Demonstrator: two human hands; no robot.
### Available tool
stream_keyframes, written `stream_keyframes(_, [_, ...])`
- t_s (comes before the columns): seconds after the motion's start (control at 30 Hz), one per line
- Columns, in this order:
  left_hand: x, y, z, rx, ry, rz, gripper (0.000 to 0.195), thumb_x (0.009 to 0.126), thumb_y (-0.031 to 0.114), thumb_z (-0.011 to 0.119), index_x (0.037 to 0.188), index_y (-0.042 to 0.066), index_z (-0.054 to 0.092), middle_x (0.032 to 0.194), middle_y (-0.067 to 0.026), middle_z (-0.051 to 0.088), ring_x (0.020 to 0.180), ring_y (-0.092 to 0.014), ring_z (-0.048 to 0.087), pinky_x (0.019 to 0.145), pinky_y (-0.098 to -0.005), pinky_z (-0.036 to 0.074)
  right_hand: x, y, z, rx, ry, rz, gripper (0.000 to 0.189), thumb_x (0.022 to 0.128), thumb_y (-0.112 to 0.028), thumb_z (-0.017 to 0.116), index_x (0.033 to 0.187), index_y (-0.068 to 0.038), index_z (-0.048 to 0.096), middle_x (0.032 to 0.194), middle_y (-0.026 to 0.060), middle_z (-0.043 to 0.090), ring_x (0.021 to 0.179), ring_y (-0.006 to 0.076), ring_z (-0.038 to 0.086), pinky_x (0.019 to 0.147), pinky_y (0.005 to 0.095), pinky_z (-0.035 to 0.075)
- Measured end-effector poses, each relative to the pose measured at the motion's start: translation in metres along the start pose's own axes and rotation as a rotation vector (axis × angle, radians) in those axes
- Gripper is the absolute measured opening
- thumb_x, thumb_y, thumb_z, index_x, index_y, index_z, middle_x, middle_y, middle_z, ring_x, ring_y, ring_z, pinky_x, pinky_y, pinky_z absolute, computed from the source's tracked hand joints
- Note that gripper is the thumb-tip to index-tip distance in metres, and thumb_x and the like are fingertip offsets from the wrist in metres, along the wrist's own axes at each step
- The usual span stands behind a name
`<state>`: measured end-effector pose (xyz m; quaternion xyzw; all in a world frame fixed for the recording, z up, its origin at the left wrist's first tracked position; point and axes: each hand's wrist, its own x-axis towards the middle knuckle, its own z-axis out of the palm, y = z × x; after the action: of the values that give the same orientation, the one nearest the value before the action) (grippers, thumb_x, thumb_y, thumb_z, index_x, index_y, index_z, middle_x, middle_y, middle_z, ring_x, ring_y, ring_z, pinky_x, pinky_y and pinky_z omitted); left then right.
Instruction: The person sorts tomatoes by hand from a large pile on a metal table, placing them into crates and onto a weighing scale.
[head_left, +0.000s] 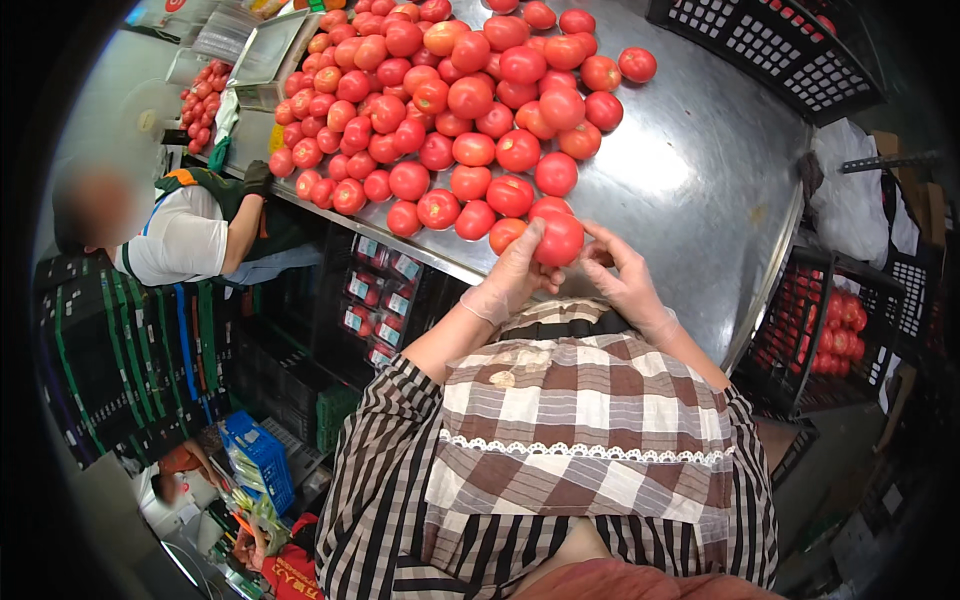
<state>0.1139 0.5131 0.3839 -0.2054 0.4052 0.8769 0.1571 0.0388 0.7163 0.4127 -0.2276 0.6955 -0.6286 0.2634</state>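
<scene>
In my left hand (514, 274) is a ripe red tomato (560, 238), held above the near edge of a stainless steel table (697, 217). My right hand (626, 274) is at the tomato's right side with its fingers bent and apart; whether the fingertips touch it, I cannot tell. Both hands wear thin see-through gloves. Just beyond them a big heap of loose tomatoes (457, 97) covers the middle and left of the tabletop. An orange-red tomato (507, 234) lies right beside my left thumb.
A black plastic crate (772, 52) stands at the far right. Beside the table on the right, another crate (814, 330) contains tomatoes. Packed trays (379, 292) sit below the left edge. A co-worker (195, 217) stands at the left, a gloved hand by the heap.
</scene>
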Motion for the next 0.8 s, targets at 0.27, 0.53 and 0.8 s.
stream_keyframes(0.27, [-0.004, -0.001, 0.010, 0.197, 0.101, 0.051, 0.073, 0.105, 0.070, 0.030, 0.119, 0.006, 0.063, 0.095, -0.0083, 0.070, 0.073, -0.017, 0.067, 0.065, -0.0314, 0.057, -0.001, -0.002, -0.004, -0.007, 0.005, 0.060, 0.067, 0.093, -0.013, 0.074, 0.154, -0.005, 0.047, 0.106, 0.0056, 0.067, 0.090, 0.0113, 0.062, 0.087, 0.0294, 0.052])
stream_keyframes(0.53, [-0.012, 0.010, 0.023, 0.371, 0.087, 0.291, 0.058, 0.112, 0.049, 0.036, 0.141, 0.004, 0.058, 0.098, -0.0058, 0.069, 0.077, -0.013, 0.065, 0.070, -0.0278, 0.055, -0.003, 0.009, -0.008, 0.041, 0.020, -0.001, 0.079, 0.089, -0.011, 0.077, 0.158, -0.006, 0.040, 0.126, 0.0103, 0.066, 0.100, 0.0153, 0.066, 0.097, 0.0331, 0.052])
stream_keyframes(0.8, [-0.007, 0.001, 0.022, 0.373, 0.045, 0.426, 0.049, 0.111, 0.037, 0.047, 0.149, 0.006, 0.051, 0.149, -0.0068, 0.053, 0.107, -0.011, 0.061, 0.079, -0.0243, 0.053, -0.002, 0.004, -0.004, 0.040, 0.047, -0.054, 0.087, 0.084, -0.007, 0.081, 0.159, -0.005, 0.038, 0.132, 0.0139, 0.064, 0.107, 0.0173, 0.067, 0.097, 0.0336, 0.054])
